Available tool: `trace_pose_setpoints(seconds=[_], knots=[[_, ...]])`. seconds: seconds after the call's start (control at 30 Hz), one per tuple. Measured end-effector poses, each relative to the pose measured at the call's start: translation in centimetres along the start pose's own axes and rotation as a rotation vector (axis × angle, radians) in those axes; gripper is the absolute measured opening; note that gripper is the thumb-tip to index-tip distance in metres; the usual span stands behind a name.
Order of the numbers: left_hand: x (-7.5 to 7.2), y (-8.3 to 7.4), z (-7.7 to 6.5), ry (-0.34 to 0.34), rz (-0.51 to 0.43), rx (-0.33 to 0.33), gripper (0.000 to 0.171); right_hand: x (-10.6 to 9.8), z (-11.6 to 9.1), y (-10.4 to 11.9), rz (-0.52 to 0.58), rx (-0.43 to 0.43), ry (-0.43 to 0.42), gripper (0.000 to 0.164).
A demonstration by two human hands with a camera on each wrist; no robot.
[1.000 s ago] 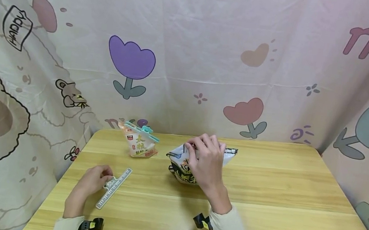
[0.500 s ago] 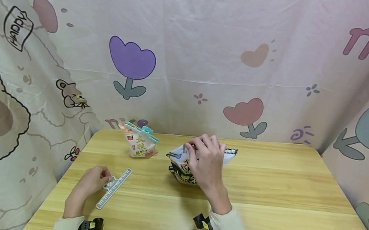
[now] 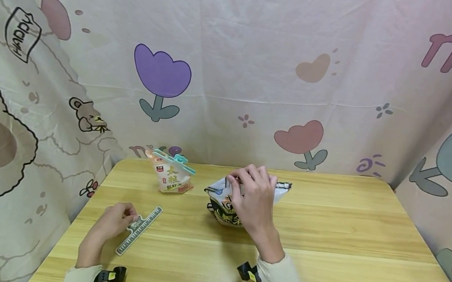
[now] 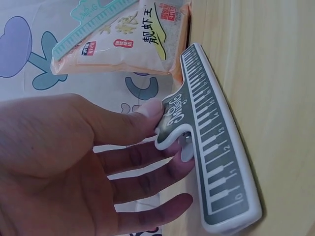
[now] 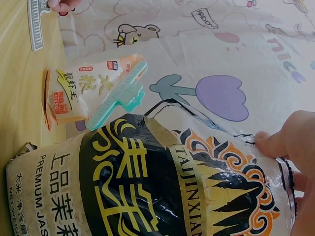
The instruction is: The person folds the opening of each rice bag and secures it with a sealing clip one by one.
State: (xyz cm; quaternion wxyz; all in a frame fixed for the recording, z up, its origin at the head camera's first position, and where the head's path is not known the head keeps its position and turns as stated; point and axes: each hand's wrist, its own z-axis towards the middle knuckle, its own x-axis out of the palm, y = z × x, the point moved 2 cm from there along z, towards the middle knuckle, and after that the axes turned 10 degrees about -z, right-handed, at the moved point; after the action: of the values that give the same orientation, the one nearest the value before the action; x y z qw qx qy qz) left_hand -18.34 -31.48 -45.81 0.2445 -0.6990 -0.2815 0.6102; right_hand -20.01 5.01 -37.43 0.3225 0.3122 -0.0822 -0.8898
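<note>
My left hand point(image 3: 114, 221) pinches the handle of a bag clip point(image 4: 206, 132), thumb on the front and fingers behind. The clip is long, dark grey with a white rim, printed with piano keys and "Music"; it stands at the table's left side. My right hand point(image 3: 253, 200) grips the folded top of a rice bag point(image 5: 138, 182), thumb on the near face. Black, gold and white print covers this upright bag, and grains show through its lower part. In the head view the hand hides much of the bag's front point(image 3: 224, 210).
Behind the left hand stands a smaller orange-and-white rice bag point(image 3: 173, 179), its top held by a turquoise clip point(image 3: 177, 161). All of it is on a wooden table point(image 3: 343, 247), with a printed cloth point(image 3: 234, 67) hanging along the back and sides.
The clip in my left hand has tilted slightly, its face now darker and its lower end a touch further left. My right hand and the rice bag have stayed put.
</note>
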Motion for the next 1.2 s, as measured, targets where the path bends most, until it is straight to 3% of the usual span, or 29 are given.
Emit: trace_pose_setpoints(seconds=[0.33,1.2], knots=[[-0.2,0.0,0.0,-0.021,-0.006,0.072,0.01,0.0,0.0,0.0,-0.002,-0.001,0.001,0.013],[-0.1,-1.8,-0.5,0.016,0.054,0.114,0.008,-0.1,0.0,0.0,0.007,-0.005,-0.003,0.01]])
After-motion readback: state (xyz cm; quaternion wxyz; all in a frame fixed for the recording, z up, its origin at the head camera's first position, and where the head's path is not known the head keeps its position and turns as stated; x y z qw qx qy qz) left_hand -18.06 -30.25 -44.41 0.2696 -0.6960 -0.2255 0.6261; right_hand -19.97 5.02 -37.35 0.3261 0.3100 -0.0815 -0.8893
